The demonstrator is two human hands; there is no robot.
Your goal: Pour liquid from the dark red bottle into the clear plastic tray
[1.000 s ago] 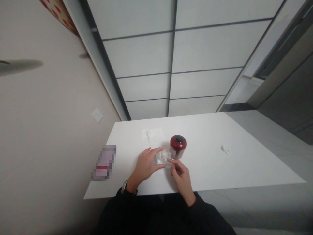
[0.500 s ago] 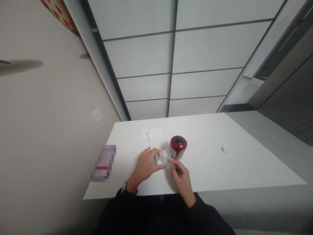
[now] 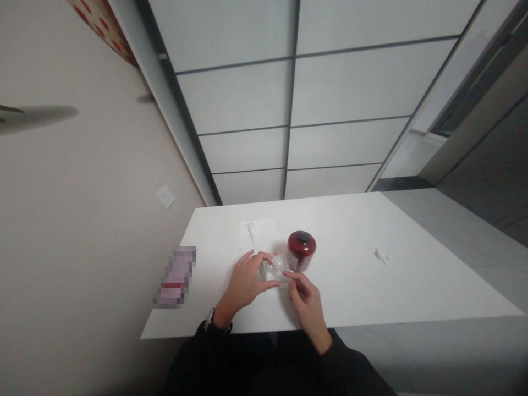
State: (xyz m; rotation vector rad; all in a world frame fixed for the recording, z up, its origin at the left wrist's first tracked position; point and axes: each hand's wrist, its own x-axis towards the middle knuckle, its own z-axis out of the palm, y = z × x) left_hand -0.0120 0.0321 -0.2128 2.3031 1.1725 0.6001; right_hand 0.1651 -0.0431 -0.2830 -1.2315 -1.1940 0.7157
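My left hand [image 3: 246,279] curves its thumb and fingers around a small clear plastic container [image 3: 270,274], gripping it at the sides. Rounded clear shapes show inside or on top of this container. From the right, my right hand [image 3: 306,300] reaches in with its index finger stretched to the container's right edge. Its thumb and other fingers are curled together, and whatever they may hold is too small to make out. Just behind the right fingertips stands a dark red bottle [image 3: 301,247] with a black top and a pale label.
A white sheet [image 3: 268,228] lies behind my left hand, with a small white long-handled item [image 3: 252,231] on it. Crumpled white tissue [image 3: 381,256] rests on the white table [image 3: 350,291] to the right. A blurred-out purple item [image 3: 175,275] sits at the left edge.
The view has shifted very slightly, so everything sits a little lower. Both hands keep almost the same position at the clear container.
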